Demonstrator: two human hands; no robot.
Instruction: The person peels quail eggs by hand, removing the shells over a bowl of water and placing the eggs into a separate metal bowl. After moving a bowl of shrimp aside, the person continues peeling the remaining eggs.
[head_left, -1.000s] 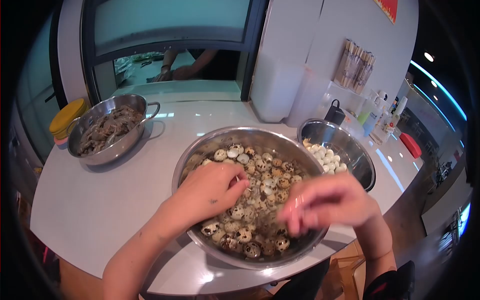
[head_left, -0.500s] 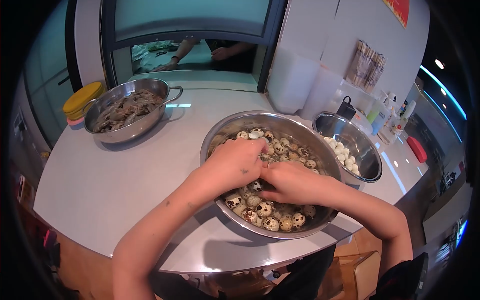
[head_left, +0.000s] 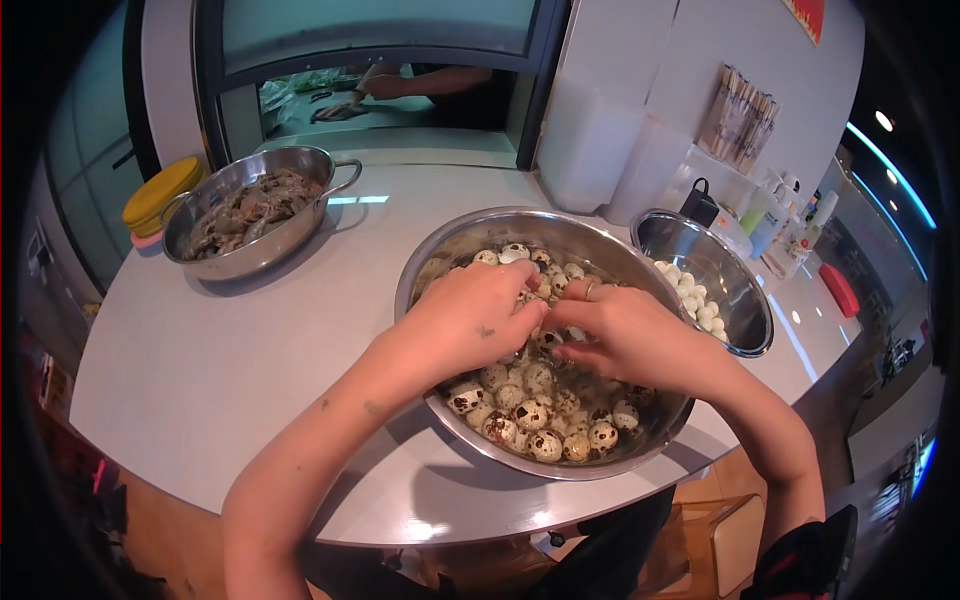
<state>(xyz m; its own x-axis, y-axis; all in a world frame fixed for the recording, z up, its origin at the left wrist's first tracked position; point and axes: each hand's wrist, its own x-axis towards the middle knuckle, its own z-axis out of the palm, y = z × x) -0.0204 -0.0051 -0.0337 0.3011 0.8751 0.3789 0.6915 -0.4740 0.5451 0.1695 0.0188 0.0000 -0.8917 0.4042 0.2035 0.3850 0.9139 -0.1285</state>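
A large steel bowl holds many speckled quail eggs in water. Over its middle, my left hand bends its fingers down, thumb and fingertips drawn in; whatever lies between them is too small or hidden to make out. My right hand faces it from the right, its fingers curled and partly spread, with a ring on one finger. The fingertips of both hands nearly meet above the eggs. Behind the right side stands a smaller steel bowl with peeled white eggs.
A two-handled steel pan of shrimp stands at the back left beside a yellow round container. Bottles and a red object are at the right. Through the opening, another person's arms show.
My right hand has moved slightly right and up, its fingers less tightly together. My left hand has shifted slightly up. Behind the opening, the other person's arms have changed position.
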